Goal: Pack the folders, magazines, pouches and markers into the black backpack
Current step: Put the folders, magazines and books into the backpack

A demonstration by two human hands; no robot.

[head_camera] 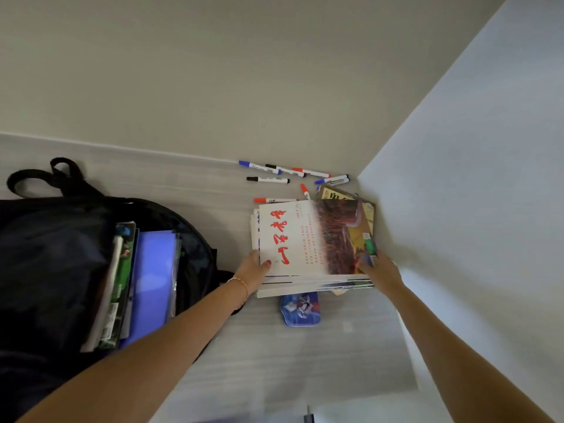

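A stack of magazines (305, 239) lies on the pale table (274, 361) near the right wall, its top cover white with red characters. My left hand (254, 268) grips the stack's near left corner, thumb on top. My right hand (381, 270) holds the near right corner. The black backpack (55, 254) lies open at the left, with a blue folder (154, 282) and green-edged magazines (120, 279) standing inside. Several markers (268, 179) with red, blue and black caps lie scattered behind the stack. A blue patterned pouch (300, 309) sticks out from under the stack's near edge.
A grey wall (213, 71) runs along the back of the table and a white wall (473, 193) closes it on the right, forming a corner right by the stack. The backpack's straps (45, 175) lie toward the back left.
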